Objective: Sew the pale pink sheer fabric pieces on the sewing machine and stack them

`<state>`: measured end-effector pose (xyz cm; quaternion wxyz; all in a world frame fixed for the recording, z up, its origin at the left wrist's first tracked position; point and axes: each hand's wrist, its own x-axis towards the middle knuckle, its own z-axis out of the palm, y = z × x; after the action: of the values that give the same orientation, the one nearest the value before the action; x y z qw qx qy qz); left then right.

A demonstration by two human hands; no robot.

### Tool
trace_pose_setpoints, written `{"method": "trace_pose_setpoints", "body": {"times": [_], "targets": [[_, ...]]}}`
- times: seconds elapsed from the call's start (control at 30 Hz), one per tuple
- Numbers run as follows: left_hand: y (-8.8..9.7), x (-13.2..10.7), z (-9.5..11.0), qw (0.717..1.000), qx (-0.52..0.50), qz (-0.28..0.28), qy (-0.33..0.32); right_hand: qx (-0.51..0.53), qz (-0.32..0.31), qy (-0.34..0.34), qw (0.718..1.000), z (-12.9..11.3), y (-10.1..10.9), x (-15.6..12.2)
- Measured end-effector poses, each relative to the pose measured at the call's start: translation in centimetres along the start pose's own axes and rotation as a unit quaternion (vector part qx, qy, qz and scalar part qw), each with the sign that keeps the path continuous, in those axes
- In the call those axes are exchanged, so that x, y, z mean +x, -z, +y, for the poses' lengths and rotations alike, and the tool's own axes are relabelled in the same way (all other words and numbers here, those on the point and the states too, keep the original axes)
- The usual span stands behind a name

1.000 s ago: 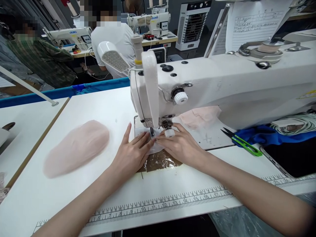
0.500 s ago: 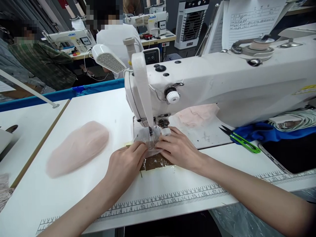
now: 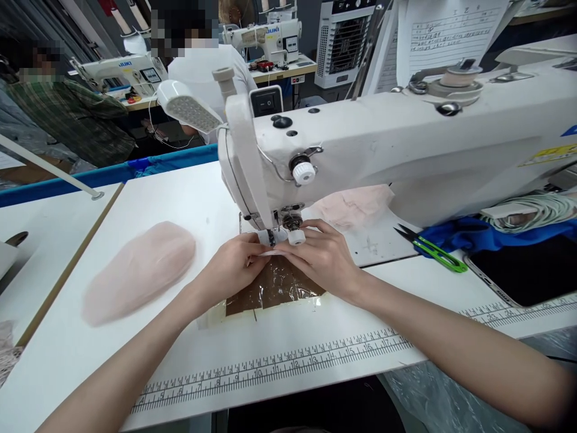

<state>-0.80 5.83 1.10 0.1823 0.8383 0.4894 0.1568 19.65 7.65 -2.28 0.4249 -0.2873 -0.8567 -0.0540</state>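
Note:
Close to the needle of a white sewing machine [image 3: 342,144], a small piece of thin pale fabric [image 3: 271,253] is pinched from both sides. My left hand [image 3: 232,264] grips its left end, thumb and fingers pressed together. From the right, my right hand [image 3: 322,258] holds the other end, fingers bent beside the presser foot [image 3: 271,238]. Most of the fabric is hidden by my fingers and the foot. Below my hands a brown, clear-covered patch [image 3: 274,285] is taped to the table. A sheer pale pink fabric piece [image 3: 142,273] lies flat to the left.
More pink fabric [image 3: 356,204] lies behind the needle. To the right are green-handled thread snips [image 3: 439,255], blue cloth [image 3: 451,237] and a black-screened phone [image 3: 523,270]. A printed ruler [image 3: 270,370] runs along the front edge. Two people sit beyond, near other sewing machines [image 3: 121,75].
Both hands have moved up toward the presser foot with the fabric, uncovering more of the brown patch. The fabric between them now shows as a narrow strip. The view has shifted slightly.

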Motion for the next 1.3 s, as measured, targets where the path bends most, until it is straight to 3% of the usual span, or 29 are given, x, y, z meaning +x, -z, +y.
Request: {"method": "trace_pose_setpoints", "body": {"times": [0.2, 0.3, 0.4, 0.53, 0.6, 0.73, 1.3], "targets": [[0.2, -0.2, 0.2, 0.999, -0.033, -0.023, -0.013, -0.002, -0.034, -0.005, 0.999, 0.0, 0.3, -0.1], [-1.0, -1.1, 0.2, 0.997, 0.038, 0.027, -0.067, 0.004, -0.076, 0.009, 0.997, -0.3, 0.9, -0.4], [-2.3, -2.3, 0.6, 0.976, 0.165, 0.088, -0.112, 0.012, -0.118, 0.029, 0.993, -0.6, 1.3, -0.7], [-3.0, -3.5, 1.7, 0.936, 0.287, 0.157, -0.128, 0.013, -0.125, 0.06, 0.99, -0.8, 1.3, -1.0], [-3.1, -3.8, 2.1, 0.927, 0.31, 0.163, -0.13, 0.011, -0.127, 0.068, 0.99, -0.9, 1.2, -1.1], [-3.2, -4.0, 2.2, 0.935, 0.304, 0.138, -0.123, 0.009, -0.134, 0.064, 0.989, -0.9, 1.0, -1.3], [-2.9, -2.6, 0.5, 0.95, 0.249, 0.141, -0.125, -0.009, -0.121, 0.045, 0.992, -0.3, 0.3, -0.7]]}}
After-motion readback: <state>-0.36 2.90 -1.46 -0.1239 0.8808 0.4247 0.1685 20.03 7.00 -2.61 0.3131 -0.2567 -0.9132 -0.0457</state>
